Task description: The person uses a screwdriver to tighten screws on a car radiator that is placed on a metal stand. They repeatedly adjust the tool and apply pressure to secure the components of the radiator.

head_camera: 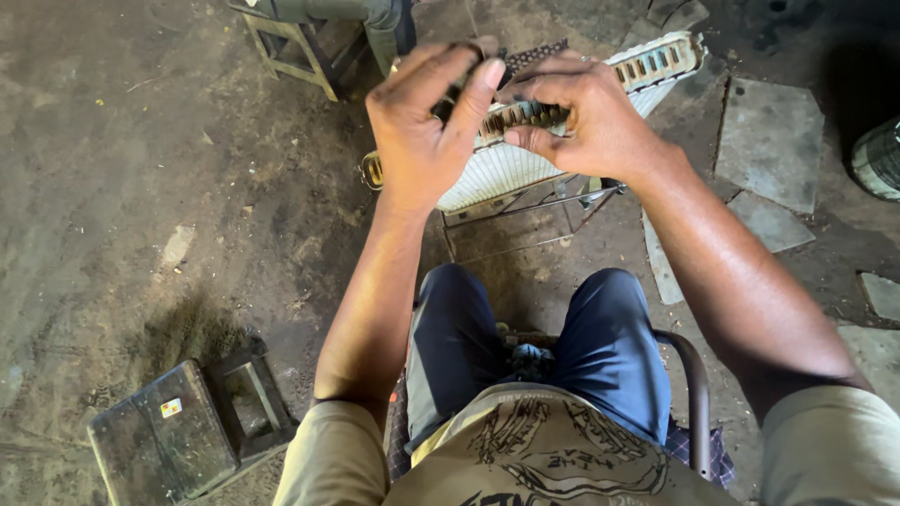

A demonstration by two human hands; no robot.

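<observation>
A long finned radiator core (506,169) lies tilted across a thin metal wire stand (525,211) in front of my knees. Its upper edge shows a row of brass-coloured tube slots (656,64). My left hand (422,131) grips that edge near the left end, fingers curled over a small dark piece that I cannot identify. My right hand (586,112) presses its fingertips on the slotted edge just to the right, thumb underneath. The two hands almost touch.
I sit on a chair with a curved metal armrest (696,394). A dark metal box (178,431) lies on the dirt floor at lower left. A wooden stool (291,47) stands behind the radiator. Flat stone slabs (769,141) cover the ground at right.
</observation>
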